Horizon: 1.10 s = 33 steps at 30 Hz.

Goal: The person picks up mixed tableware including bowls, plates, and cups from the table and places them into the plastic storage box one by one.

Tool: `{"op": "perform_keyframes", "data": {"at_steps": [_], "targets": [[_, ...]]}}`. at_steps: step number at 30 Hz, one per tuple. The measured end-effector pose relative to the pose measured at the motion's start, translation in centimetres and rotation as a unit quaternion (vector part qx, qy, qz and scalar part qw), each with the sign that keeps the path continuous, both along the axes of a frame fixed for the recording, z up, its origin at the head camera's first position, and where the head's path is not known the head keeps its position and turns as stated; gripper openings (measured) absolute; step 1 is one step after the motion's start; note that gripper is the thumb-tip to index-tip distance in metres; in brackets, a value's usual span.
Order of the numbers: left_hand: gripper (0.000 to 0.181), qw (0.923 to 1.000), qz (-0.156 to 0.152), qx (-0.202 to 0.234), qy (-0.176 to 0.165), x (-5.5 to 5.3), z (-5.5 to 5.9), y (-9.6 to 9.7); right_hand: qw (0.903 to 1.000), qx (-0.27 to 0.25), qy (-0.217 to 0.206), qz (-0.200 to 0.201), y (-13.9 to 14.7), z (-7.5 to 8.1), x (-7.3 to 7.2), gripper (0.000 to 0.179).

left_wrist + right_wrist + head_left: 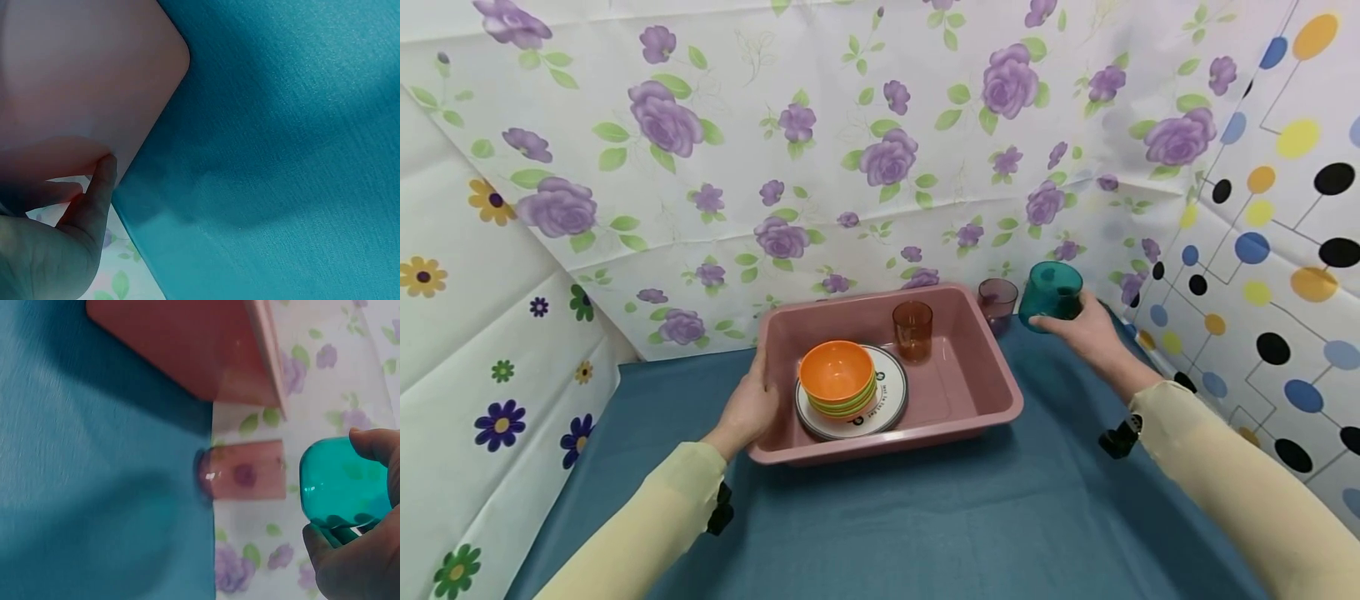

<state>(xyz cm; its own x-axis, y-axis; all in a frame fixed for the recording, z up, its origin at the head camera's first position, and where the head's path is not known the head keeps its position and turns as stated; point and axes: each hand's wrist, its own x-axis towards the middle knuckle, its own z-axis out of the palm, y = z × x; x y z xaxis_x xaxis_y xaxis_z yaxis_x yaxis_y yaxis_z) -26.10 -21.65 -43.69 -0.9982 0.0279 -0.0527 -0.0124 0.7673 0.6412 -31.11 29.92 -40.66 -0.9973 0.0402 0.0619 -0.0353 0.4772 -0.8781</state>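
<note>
My left hand (751, 410) grips the left side of a pink plastic tub (992, 367); in the left wrist view its fingers (103, 178) lie against the tub's outer wall. At the right, my right hand (1086, 329) holds a teal see-through cup (1051, 287), thumb on one side and fingers on the other. A pale purple see-through cup (997, 302) stands beside the tub, just left of the teal one. Inside the tub, an orange bowl (837, 371) tops a stack of green bowls (850, 408) on white plates (891, 392). An amber cup (913, 329) stands near the tub's back wall.
A blue cloth (925, 525) covers the table under the tub. Purple-flowered sheeting (850, 150) hangs right behind it. Dotted sheeting (1285, 250) walls off the right side, and flowered white sheeting (490, 350) the left.
</note>
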Motion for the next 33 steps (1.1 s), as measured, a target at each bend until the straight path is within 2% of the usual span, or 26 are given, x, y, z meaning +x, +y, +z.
{"op": "perform_keyframes", "data": {"at_steps": [8,15,19,27,33], "targets": [[0.075,0.9999,0.004,0.004,-0.01,-0.1,0.0,-0.1,0.999,-0.014,0.014,0.04,-2.7,1.2,0.3,0.103],[0.075,0.9999,0.006,0.007,-0.012,0.1,0.0,0.0,0.997,-0.031,-0.003,0.071,-5.2,2.1,0.9,0.101],[0.075,0.9998,0.008,0.01,-0.017,0.1,0.0,0.0,0.996,-0.035,-0.012,0.082,-6.5,2.4,1.1,0.1],[0.076,0.9997,0.008,0.014,-0.021,0.2,0.1,0.1,0.9923,-0.032,-0.001,0.119,-9.4,2.7,1.6,0.099],[0.076,0.9996,0.01,0.018,-0.019,0.1,0.0,0.0,0.9858,-0.051,-0.004,0.16,-11.6,3.0,2.5,0.086]]}}
